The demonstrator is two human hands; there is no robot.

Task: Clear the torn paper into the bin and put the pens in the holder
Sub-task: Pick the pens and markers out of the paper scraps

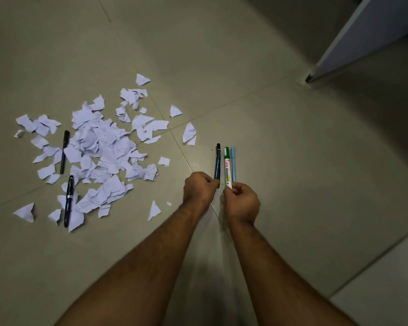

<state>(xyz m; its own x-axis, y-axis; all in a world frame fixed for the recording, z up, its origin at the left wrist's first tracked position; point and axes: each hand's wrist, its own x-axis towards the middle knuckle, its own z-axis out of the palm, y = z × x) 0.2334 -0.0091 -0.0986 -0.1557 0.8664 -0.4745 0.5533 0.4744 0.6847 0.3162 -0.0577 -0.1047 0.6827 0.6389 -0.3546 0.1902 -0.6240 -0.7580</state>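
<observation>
My left hand [199,187] grips the lower end of a dark blue pen [217,162] that points away from me. Right beside it, my right hand [242,200] holds a green-capped whiteboard marker [227,167] and a light blue pen [233,164] together, also upright. A heap of torn white paper [99,147] is spread over the tiled floor at left. Two more pens lie among the scraps: a black pen [64,151] on the left side and a dark blue pen with a silver ring [68,200] nearer to me. No bin or pen holder is in view.
Stray paper scraps [189,133] lie apart from the heap, toward my hands. A pale door or panel [363,38] stands at the upper right, its lower corner meeting the floor. Beige floor tiles [292,128] fill the remaining view.
</observation>
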